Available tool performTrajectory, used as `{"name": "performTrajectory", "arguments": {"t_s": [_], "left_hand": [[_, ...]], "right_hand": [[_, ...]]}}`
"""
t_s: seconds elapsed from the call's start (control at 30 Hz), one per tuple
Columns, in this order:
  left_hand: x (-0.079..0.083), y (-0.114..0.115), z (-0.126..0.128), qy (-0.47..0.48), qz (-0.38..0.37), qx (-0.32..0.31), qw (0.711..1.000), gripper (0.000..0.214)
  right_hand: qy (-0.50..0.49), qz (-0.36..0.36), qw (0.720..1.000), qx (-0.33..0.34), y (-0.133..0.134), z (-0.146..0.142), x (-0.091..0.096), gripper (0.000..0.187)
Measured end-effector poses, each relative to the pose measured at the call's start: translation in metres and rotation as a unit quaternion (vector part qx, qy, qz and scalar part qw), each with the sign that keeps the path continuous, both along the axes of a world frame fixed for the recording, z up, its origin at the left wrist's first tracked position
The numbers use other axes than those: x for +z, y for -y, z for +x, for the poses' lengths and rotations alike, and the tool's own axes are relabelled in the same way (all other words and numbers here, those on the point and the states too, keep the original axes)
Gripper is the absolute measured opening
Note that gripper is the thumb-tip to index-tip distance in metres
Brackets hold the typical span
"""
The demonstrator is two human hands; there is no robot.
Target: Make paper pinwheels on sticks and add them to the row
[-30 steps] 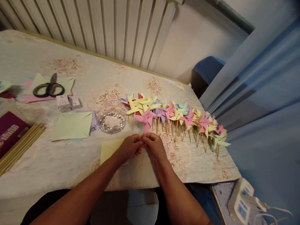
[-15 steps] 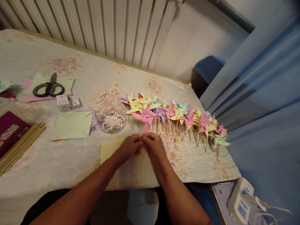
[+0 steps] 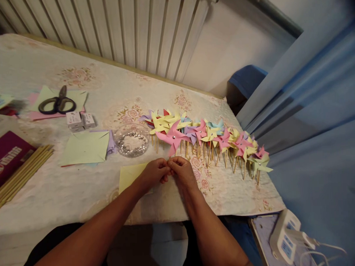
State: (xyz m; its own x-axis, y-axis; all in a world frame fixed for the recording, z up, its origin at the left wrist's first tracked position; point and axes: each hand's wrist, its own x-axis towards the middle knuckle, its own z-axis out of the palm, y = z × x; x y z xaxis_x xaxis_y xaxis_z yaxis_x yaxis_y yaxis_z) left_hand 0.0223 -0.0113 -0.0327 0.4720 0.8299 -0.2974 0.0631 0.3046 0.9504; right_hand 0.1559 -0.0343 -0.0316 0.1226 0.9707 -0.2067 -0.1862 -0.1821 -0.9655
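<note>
A pink paper pinwheel (image 3: 173, 137) with a shiny pin at its centre stands just beyond my hands, its blades overlapping the row behind it. My left hand (image 3: 157, 172) and my right hand (image 3: 181, 168) meet fingertip to fingertip below its lowest blade. Both are closed in a pinch, seemingly on its stick, which the fingers mostly hide. A yellow paper square (image 3: 131, 176) lies partly under my left hand and forearm. Left of the pinwheel sits a round clear dish (image 3: 133, 141) of small silvery pieces.
A row of pastel pinwheels on sticks (image 3: 211, 134) runs to the right. Leftward lie pale green paper squares (image 3: 86, 148), small white boxes (image 3: 75, 119), dark-handled scissors (image 3: 57, 105) and wooden sticks (image 3: 24, 175). A power strip (image 3: 285, 238) sits beyond the table's right front edge.
Hardly anything differs. Both hands keep the same pinch, and the pink pinwheel has shifted only very slightly.
</note>
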Motion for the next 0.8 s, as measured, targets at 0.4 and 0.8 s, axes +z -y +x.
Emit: {"name": "performTrajectory", "arguments": {"t_s": [0.4,0.8], "left_hand": [[0.014,0.003,-0.002,-0.004,-0.029,-0.001,1.0,0.019],[0.005,0.005,0.001,-0.012,-0.036,-0.061,0.997,0.018]], "right_hand": [[0.127,0.068,0.973,-0.181,-0.008,0.046,0.021,0.022],[0.175,0.145,0.949,-0.218,-0.008,0.051,0.028,0.031]]}}
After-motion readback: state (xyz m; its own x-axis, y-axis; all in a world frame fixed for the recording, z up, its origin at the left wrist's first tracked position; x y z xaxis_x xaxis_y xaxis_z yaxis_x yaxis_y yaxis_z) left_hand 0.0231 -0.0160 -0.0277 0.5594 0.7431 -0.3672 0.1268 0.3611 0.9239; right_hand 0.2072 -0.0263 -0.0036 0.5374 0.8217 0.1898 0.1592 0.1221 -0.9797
